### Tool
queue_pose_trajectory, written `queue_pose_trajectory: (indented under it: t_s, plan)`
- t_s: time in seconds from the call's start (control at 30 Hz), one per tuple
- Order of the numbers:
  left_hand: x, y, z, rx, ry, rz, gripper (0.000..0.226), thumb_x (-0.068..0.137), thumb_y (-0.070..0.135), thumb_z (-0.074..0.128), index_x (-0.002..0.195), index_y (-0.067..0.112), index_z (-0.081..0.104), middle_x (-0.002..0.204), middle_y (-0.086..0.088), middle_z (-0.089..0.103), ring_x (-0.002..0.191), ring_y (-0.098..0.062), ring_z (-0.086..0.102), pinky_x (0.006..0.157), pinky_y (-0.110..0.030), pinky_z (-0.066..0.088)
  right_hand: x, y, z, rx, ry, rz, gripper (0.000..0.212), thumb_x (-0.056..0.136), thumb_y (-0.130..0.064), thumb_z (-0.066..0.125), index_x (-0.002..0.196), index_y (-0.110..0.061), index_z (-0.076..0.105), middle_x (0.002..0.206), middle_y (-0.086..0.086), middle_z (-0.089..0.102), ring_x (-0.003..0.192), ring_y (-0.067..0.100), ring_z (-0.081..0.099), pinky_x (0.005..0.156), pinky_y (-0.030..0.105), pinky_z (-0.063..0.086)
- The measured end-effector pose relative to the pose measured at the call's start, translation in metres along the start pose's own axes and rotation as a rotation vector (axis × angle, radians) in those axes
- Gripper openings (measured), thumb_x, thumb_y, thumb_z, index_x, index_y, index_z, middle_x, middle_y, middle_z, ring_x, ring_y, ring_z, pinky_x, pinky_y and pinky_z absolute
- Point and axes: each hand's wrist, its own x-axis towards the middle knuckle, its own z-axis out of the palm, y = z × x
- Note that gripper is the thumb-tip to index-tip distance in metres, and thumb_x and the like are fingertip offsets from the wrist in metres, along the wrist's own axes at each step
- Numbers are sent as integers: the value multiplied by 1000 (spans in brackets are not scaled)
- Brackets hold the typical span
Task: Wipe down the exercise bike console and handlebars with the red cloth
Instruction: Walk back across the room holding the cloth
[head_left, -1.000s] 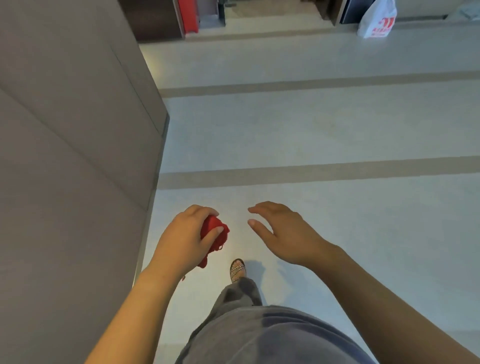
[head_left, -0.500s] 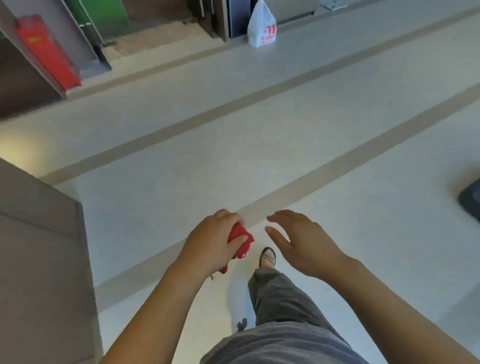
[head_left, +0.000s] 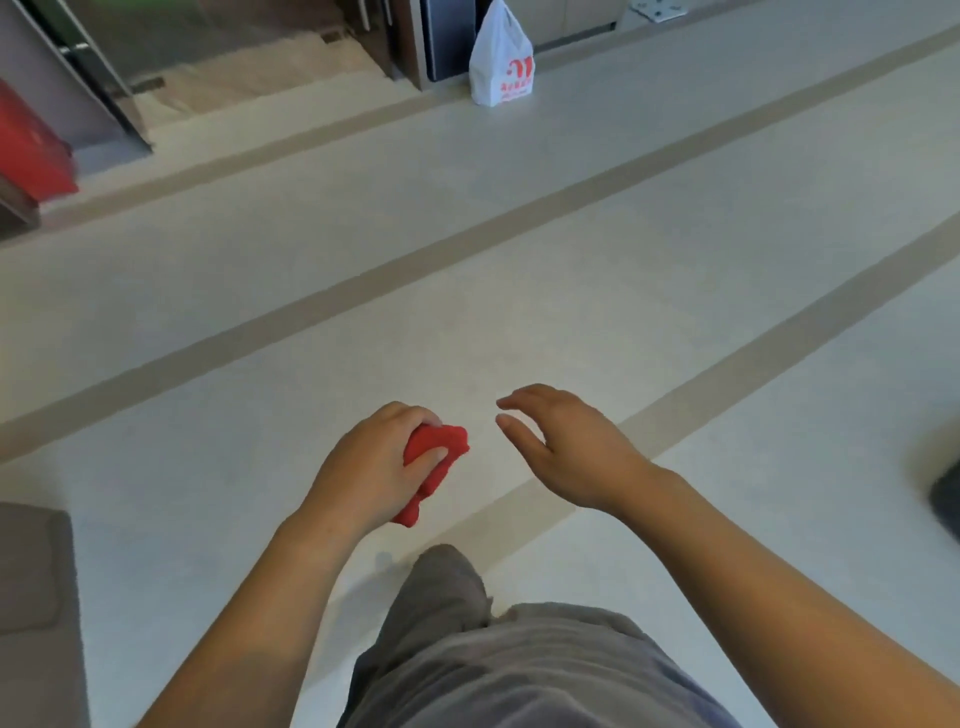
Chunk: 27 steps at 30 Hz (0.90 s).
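My left hand grips a bunched red cloth in front of me, a tail of it hanging below my fist. My right hand hovers just to the right of the cloth, fingers spread and curved, holding nothing. Both hands are over pale floor. No exercise bike, console or handlebar shows in the head view.
Pale floor with tan stripes stretches ahead. A white plastic bag stands by a dark cabinet at the back. A red box leans at far left. A grey unit corner is at lower left, a dark object at the right edge.
The view has swung right: the grey wall slid off to the left and the white bag and a dark object at right came nearer. Both hands keep their pose, cloth still held.
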Motion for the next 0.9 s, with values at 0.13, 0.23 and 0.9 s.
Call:
queue_pose_trajectory:
  t_s: [0.13,0.23,0.9]
  plan:
    - [88,-37,-29,-44,68,-97,36,89,40,57,123,30,50,124,7,53,98,-12,51,84,-23,46,121,-11,-18,25,-29,-81,45,97,-45,32,129,-20,51,135,0,51,120,20,50,97,42,43]
    - [175,-52,-50,-33,56,-104,36,90,40,55,123,28,49,126,4,53,105,-16,54,89,-27,47,211,-11,-42,38,-29,-95,45,97,-45,32,129,-19,51,134,1,52,119,21,50,97,44,44]
    - [768,20,-234,27,-87,208,21,88,34,59,108,30,57,109,14,54,96,-13,54,78,-23,42,679,174,-279,185,163,211,45,97,-45,30,131,-22,49,138,-4,49,124,17,47,102,37,40]
